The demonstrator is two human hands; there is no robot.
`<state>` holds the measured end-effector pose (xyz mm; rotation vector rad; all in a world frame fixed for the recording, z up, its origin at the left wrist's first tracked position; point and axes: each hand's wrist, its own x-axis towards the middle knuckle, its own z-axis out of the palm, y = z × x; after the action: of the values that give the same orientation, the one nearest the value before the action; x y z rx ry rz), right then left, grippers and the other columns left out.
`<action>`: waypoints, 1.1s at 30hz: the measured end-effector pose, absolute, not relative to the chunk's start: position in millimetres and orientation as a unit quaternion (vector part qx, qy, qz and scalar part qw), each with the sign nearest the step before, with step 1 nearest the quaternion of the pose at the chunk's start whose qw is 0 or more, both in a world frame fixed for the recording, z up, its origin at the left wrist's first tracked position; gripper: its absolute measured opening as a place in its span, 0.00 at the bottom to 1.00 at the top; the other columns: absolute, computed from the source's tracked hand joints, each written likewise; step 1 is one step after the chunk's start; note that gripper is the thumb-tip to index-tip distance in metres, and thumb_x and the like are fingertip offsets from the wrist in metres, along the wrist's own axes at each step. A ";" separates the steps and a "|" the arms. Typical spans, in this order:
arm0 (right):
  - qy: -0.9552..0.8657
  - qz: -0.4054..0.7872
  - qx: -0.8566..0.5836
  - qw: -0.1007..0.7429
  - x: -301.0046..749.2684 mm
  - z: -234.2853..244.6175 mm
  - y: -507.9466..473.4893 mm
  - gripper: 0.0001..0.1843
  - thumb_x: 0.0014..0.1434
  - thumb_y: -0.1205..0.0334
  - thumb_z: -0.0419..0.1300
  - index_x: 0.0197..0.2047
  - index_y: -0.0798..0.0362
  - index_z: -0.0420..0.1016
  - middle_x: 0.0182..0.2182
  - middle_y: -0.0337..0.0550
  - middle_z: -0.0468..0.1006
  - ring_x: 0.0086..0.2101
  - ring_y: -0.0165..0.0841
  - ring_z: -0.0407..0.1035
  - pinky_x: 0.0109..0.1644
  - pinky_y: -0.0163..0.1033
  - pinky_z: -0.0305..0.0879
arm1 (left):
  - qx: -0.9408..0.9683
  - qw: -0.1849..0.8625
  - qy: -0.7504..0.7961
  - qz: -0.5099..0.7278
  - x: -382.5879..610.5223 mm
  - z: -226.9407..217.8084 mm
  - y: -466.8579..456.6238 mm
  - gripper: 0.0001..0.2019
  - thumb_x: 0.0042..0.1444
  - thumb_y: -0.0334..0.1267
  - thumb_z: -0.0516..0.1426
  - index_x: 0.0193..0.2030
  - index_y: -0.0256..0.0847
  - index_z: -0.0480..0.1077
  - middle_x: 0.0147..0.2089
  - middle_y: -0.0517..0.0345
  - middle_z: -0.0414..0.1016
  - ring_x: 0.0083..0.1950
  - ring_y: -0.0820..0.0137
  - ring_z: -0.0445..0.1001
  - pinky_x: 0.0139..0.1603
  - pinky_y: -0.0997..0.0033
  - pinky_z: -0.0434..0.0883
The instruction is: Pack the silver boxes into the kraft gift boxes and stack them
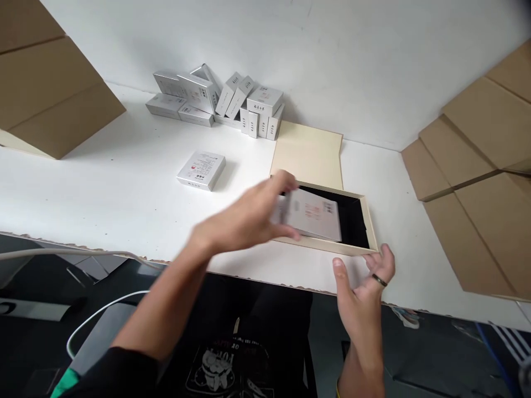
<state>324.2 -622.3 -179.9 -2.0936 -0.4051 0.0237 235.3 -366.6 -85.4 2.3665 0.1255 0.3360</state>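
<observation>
A cream-coloured gift box (369,218) with a black inside lies open on the white table, its lid flap (309,152) folded back behind it. Inside rests a flat silver-white carton (317,215) with red and black print. My left hand (249,213) spans the left end of the gift box, fingers at the far side and thumb at the near side, around a small silver carton (281,207) that is blurred and partly covered. By the near right corner is my right hand (365,287), a ring on one finger, its fingertips against the corner and its thumb held apart.
One silver carton (202,170) lies alone left of the gift box. Several more cartons (194,94) are piled along the wall. Brown cardboard boxes stand at the left (58,88) and the right (489,221). A pale cable (83,252) runs along the table's front edge.
</observation>
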 end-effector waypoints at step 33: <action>-0.282 -0.104 -0.835 0.460 332.3 -190.1 -629.5 0.42 0.60 0.50 0.72 0.66 0.54 0.53 0.68 0.62 0.49 0.66 0.50 0.60 0.71 0.68 0.61 | 0.964 0.141 0.220 0.047 140.7 -117.7 -297.7 0.39 0.51 0.47 0.69 0.65 0.41 0.56 0.66 0.34 0.70 0.65 0.40 0.74 0.63 0.35 0.73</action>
<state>332.3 -629.5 -190.1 -2.0566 -0.6950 -0.2555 140.7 -297.7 -117.7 2.7843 0.6366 0.1343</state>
